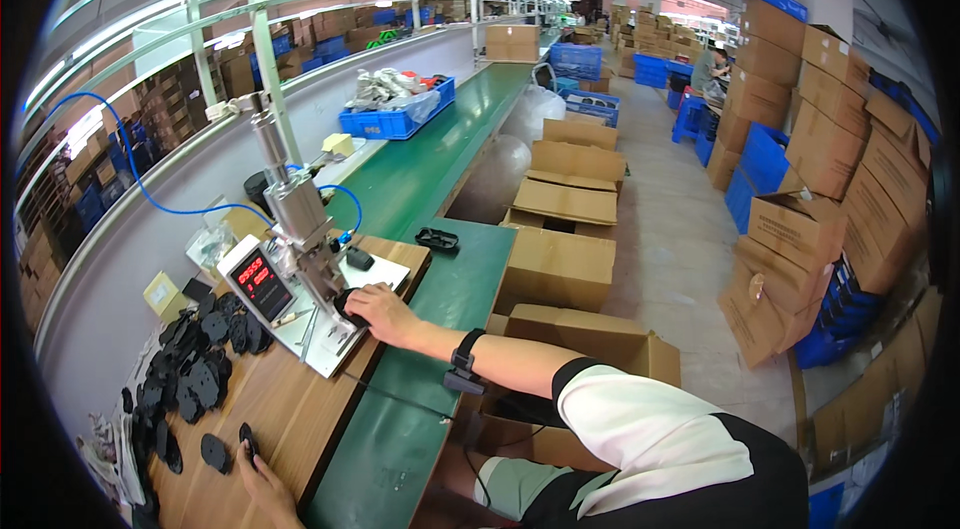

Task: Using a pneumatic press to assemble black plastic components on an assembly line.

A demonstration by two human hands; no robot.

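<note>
The left hand (265, 485) pinches a black oval piece (248, 438), long axis pointing away from the body, left of and nearer than the metal press (297, 211), where the closer right hand (383, 315) curls fingers against a black part (345, 302), grip unclear.

The right arm (520, 363) is stretched across the right edge of the table (280, 399), the right hand (380, 313) curled; the left hand (265, 489) is held pinched near that edge.
</note>
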